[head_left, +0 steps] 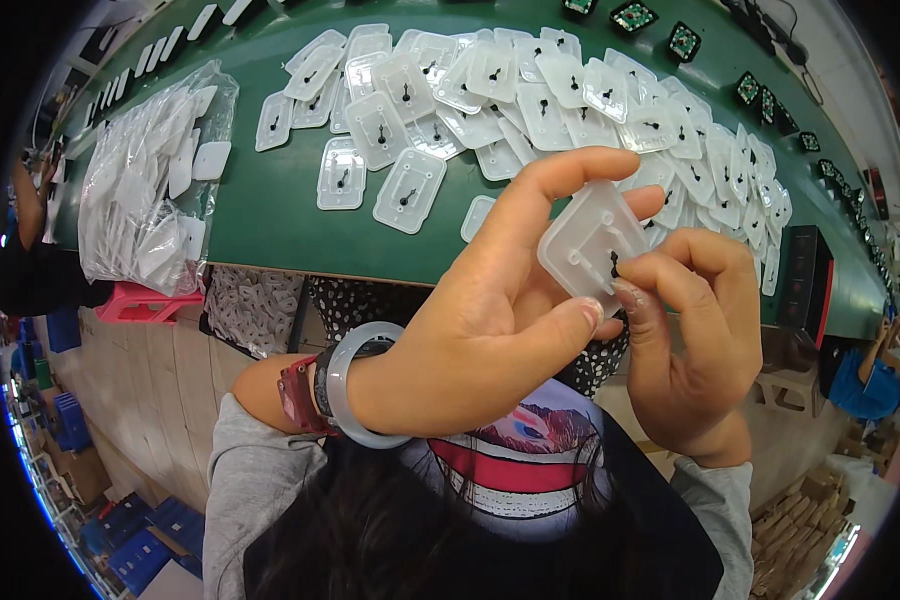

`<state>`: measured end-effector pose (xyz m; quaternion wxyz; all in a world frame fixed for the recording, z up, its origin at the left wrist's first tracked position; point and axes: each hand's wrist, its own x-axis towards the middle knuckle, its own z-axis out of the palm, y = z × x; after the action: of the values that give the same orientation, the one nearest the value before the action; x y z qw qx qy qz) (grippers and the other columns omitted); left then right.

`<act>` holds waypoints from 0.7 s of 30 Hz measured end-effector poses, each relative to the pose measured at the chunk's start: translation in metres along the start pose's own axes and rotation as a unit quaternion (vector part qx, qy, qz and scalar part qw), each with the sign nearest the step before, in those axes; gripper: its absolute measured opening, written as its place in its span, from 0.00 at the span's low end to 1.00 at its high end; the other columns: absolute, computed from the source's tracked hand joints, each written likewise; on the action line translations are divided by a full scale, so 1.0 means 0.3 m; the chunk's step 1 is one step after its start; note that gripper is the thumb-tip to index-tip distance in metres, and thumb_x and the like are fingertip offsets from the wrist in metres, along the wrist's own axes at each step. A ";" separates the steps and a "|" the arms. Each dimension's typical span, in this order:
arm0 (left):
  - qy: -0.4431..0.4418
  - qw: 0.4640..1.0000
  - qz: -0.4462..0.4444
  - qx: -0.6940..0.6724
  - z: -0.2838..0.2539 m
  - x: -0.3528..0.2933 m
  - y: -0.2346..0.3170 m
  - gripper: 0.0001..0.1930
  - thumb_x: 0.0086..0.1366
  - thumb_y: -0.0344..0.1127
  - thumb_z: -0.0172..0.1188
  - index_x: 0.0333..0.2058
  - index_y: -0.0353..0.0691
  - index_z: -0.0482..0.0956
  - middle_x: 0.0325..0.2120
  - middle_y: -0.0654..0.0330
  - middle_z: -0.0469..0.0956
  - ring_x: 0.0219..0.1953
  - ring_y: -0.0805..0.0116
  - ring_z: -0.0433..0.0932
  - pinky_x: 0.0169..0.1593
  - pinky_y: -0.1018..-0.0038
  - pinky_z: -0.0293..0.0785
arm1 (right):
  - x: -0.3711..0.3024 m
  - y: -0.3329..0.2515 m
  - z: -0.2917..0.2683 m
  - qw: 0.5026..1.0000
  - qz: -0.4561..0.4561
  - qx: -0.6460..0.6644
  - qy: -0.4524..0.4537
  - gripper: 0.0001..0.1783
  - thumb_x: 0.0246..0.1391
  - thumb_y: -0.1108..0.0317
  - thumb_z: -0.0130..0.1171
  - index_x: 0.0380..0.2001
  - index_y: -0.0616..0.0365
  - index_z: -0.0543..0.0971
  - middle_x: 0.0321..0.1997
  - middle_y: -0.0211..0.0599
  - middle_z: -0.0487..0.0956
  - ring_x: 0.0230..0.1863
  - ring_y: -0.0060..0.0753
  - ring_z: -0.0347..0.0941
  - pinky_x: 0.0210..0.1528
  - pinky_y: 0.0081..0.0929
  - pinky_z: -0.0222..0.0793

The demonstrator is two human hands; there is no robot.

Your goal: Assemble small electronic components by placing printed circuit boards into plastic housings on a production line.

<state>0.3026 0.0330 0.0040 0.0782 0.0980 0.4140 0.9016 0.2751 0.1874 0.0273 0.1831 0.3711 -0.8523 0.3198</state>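
Note:
A translucent white plastic cover [592, 238], rectangular with rounded corners and small raised posts, is held tilted in my left hand [500, 290]. My left fingers curl behind it while the thumb presses near its lower edge. My right hand [695, 330] pinches at a small black part [615, 262] on the cover's right side; the fingertips partly hide it. Beyond my hands, many similar covers [408, 190] lie spread and overlapping on the green table [270, 225], with small black parts in their middles.
A clear plastic bag [135, 190] of white pieces lies at the left. Circuit boards in black housings [684, 40] line the far right edge. Beside me stand a black box [808, 270] and a pink stool [150, 300]. Other people [865, 385] work at both sides.

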 end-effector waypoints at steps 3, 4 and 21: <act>0.007 1.000 -0.011 -0.009 0.004 -0.005 0.005 0.38 0.54 0.14 0.43 0.63 0.43 0.43 0.60 0.40 0.56 0.54 0.52 0.70 0.50 0.67 0.78 | -0.006 0.002 0.003 1.000 -0.010 -0.007 0.001 0.07 0.46 0.79 0.57 0.31 0.61 0.77 0.35 0.40 0.70 0.33 0.32 0.65 0.34 0.24 0.64; 0.010 1.000 -0.024 -0.015 0.003 -0.008 0.008 0.37 0.55 0.14 0.43 0.62 0.43 0.43 0.60 0.39 0.55 0.54 0.52 0.70 0.50 0.67 0.77 | -0.009 0.003 0.004 1.000 -0.017 -0.008 0.002 0.06 0.46 0.79 0.57 0.31 0.61 0.77 0.36 0.40 0.71 0.33 0.32 0.65 0.34 0.24 0.64; 0.018 1.000 -0.009 -0.024 0.011 -0.042 -0.052 0.34 0.59 0.16 0.46 0.60 0.43 0.41 0.60 0.37 0.53 0.53 0.49 0.70 0.50 0.65 0.77 | -0.054 0.027 0.019 0.999 -0.034 0.001 -0.024 0.06 0.50 0.77 0.55 0.33 0.62 0.77 0.38 0.42 0.73 0.34 0.33 0.67 0.35 0.25 0.67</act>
<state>0.3165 0.0427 -0.0072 0.0807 0.0762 0.3943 0.9123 0.2791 0.1960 0.0109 0.1731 0.4079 -0.8430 0.3049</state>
